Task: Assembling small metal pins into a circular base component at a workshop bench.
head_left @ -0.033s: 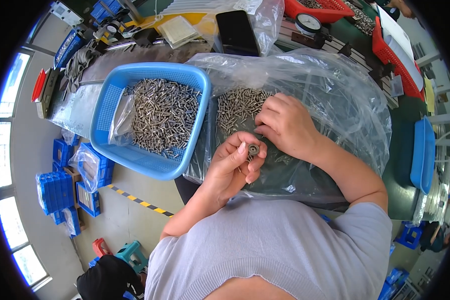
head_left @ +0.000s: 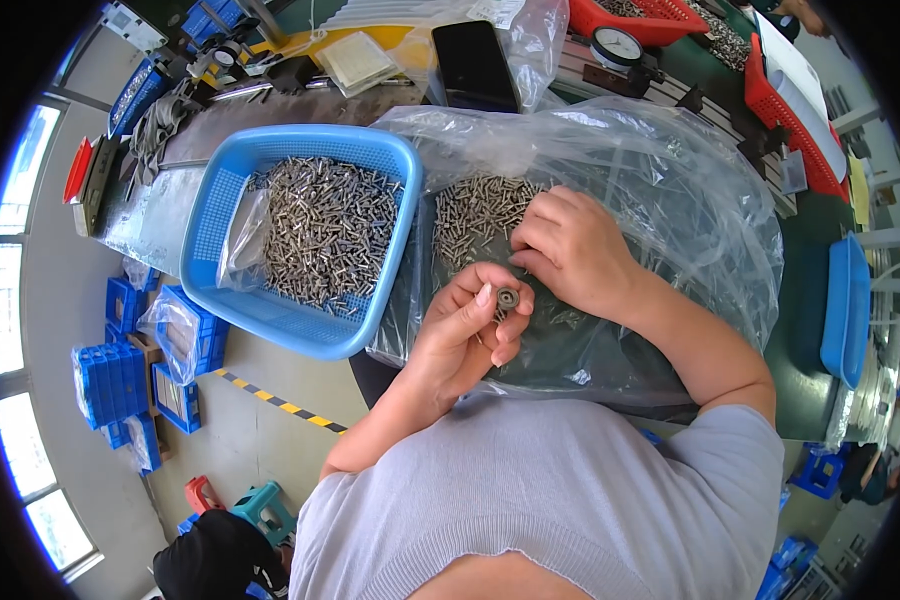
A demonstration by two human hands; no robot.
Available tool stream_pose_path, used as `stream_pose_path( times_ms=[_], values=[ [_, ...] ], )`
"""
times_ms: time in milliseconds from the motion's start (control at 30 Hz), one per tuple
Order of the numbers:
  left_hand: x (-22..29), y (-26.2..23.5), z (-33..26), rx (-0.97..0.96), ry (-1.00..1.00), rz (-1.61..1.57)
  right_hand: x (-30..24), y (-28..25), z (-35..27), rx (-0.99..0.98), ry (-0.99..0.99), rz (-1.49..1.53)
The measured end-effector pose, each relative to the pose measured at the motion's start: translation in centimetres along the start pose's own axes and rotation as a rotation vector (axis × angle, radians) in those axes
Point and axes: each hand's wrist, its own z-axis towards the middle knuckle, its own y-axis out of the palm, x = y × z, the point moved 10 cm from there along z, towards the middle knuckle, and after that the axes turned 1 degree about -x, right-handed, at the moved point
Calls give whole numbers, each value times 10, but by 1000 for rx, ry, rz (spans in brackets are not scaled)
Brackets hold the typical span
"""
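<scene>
Seen from above, a person in a grey top works at a cluttered desk. The left hand is raised, its fingertips pinching a small dark round metal part. Just beside it, the right hand rests palm down, fingers curled onto a pile of small metal screws lying in a clear plastic bag — whether it grips any cannot be told. To the left sits a blue plastic basket heaped with more screws.
</scene>
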Motion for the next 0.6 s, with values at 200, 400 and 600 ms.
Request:
stream_pose_path(
  times_ms=[200, 400, 600],
  values=[
    [2, -1, 0, 8, 17, -11, 4, -6, 2, -20, 51, 232],
    [1, -2, 0, 30, 16, -10, 8, -5, -3, -61, 188, 481],
    [0, -3, 0, 22, 18, -18, -6, -20, -3, 60, 84, 570]
  ],
)
